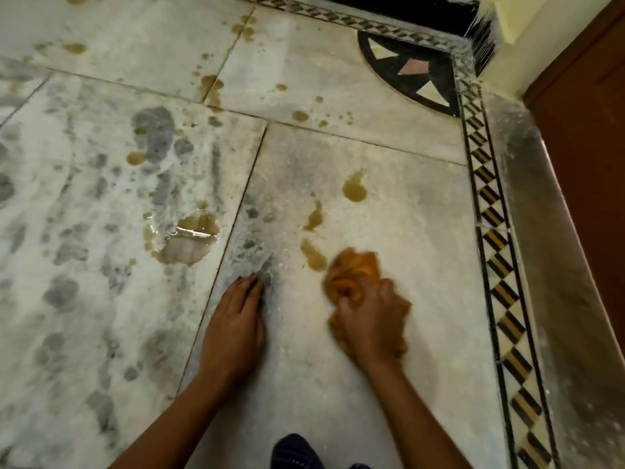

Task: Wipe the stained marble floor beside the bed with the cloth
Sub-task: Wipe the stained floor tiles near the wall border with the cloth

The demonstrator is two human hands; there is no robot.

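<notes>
The right hand (372,319) had its grip clamped on the bunched cloth (353,269), pressed to the marble floor (389,401) just beside a brown stain (314,255). The left hand (236,319) lay flat, grip apart. Risks judged: a soaked cloth smearing stains; the puddle (189,238) causing a slip.

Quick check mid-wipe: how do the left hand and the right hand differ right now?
The left hand lies flat on the marble floor with straight fingers and holds nothing; the right hand grips the bunched orange cloth. The left hand looks sharp; the right hand is blurred. Both are on the same slab, near brown stains.
</notes>
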